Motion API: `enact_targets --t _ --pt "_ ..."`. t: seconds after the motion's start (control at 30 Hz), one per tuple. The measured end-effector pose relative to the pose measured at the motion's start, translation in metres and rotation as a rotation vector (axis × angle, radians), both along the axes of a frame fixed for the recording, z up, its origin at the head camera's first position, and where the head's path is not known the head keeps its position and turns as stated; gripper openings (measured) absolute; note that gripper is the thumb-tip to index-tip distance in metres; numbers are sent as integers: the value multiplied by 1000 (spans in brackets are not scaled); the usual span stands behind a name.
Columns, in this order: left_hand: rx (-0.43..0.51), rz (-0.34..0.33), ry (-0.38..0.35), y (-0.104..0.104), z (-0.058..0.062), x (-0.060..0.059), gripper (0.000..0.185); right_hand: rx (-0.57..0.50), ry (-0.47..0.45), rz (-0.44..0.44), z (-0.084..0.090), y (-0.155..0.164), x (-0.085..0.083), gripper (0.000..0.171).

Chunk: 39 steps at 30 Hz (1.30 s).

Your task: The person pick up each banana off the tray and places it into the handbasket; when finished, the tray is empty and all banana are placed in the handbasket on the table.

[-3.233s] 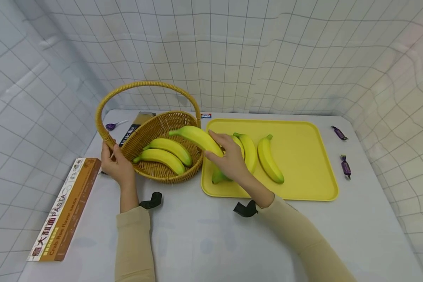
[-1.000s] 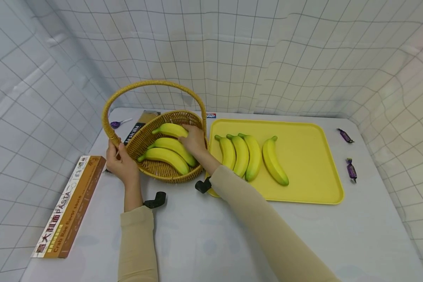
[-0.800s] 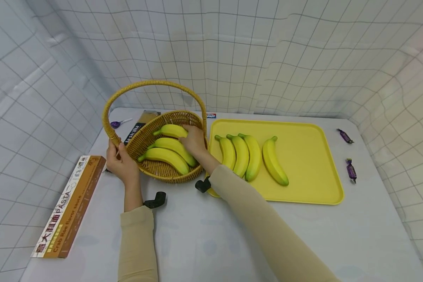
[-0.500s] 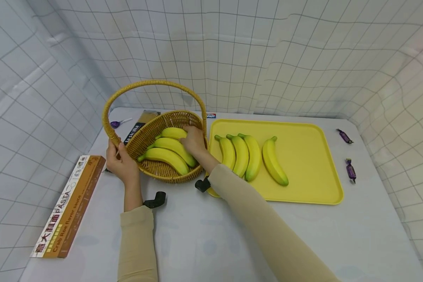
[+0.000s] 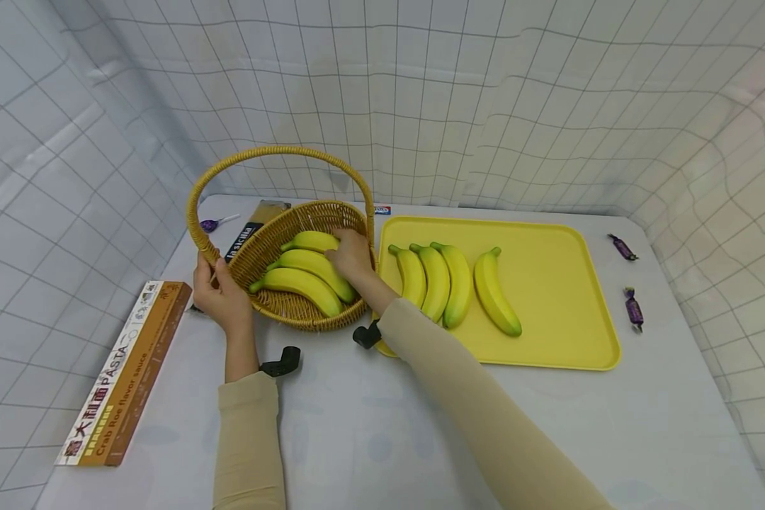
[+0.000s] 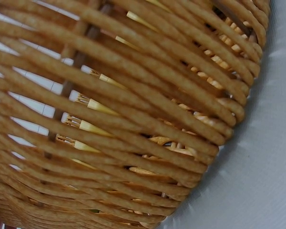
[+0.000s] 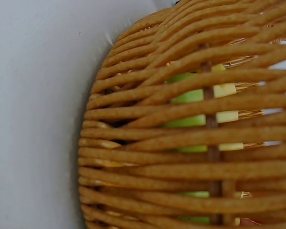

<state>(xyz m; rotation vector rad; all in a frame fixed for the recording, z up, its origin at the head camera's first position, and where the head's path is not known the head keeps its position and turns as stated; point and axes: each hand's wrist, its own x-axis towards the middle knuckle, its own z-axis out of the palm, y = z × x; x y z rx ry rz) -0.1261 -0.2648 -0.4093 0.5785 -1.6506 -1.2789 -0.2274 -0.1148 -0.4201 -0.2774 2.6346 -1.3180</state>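
A wicker basket point(image 5: 280, 308) with a tall arched handle point(image 5: 280, 150) stands at the left, with three bananas inside. My left hand point(image 5: 223, 297) grips its left rim where the handle joins. My right hand point(image 5: 352, 256) reaches over the right side and holds the rear banana point(image 5: 314, 241) by its right end; the fingertips are partly hidden. The middle banana point(image 5: 312, 269) and front banana point(image 5: 299, 285) lie alongside it. Both wrist views are filled by the woven basket wall point(image 6: 133, 105), with green banana ends point(image 7: 188, 98) showing through the gaps in the right one.
A yellow tray point(image 5: 554, 297) bearing several bananas point(image 5: 459, 287) adjoins the basket on the right. Beyond it lie two purple candies point(image 5: 634, 309). At the left are a pasta box point(image 5: 124, 375), a dark packet point(image 5: 245, 234) behind the basket and a purple lollipop point(image 5: 209, 225).
My right hand has carried a banana from over the tray into the basket, behind the other two. It has since settled slightly lower against the middle one. My left hand keeps its grip.
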Motion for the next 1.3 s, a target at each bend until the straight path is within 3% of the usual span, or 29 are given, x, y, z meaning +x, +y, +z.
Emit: enact_targets --t 0.3,0.43,0.73,1.07,1.3 --pt "8 -2 -5 3 1 -1 34 -89 42 21 4 7 4 51" --pt "11 8 -13 2 -1 -3 33 -125 85 69 8 11 12 55" --pt "11 22 -16 -14 -24 -13 33 -163 139 176 23 31 44 61" --pt "1 24 23 2 -1 0 33 -289 133 220 41 72 82 64" --pt "-13 30 30 3 1 1 32 -362 135 209 41 109 100 63"
